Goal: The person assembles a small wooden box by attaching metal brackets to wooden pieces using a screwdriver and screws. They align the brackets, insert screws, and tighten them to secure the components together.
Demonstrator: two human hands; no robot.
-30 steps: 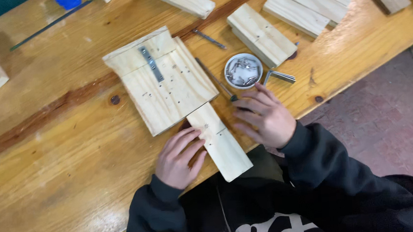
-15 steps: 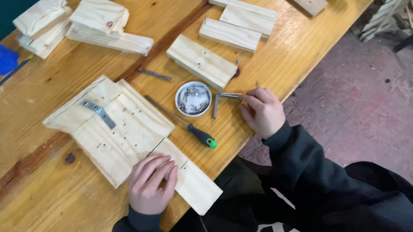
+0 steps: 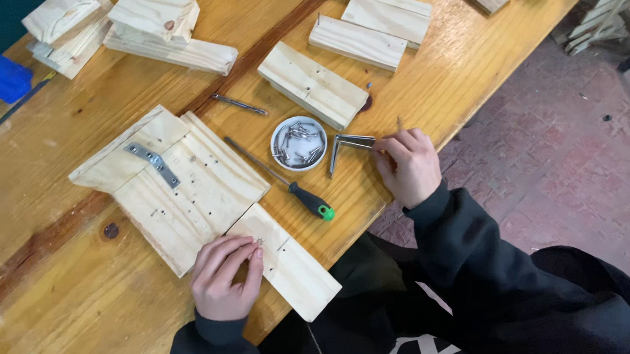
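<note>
right hand (image 3: 406, 165) covering bracket (image 3: 348, 146) end

You're at a woodworking shop bench: a long pine table (image 3: 59, 320) strewn with cut wood blocks (image 3: 314, 83), a dish of screws (image 3: 298, 143), a screwdriver (image 3: 286, 181), metal brackets (image 3: 153, 164), over a rough brick floor (image 3: 551, 168).
</note>
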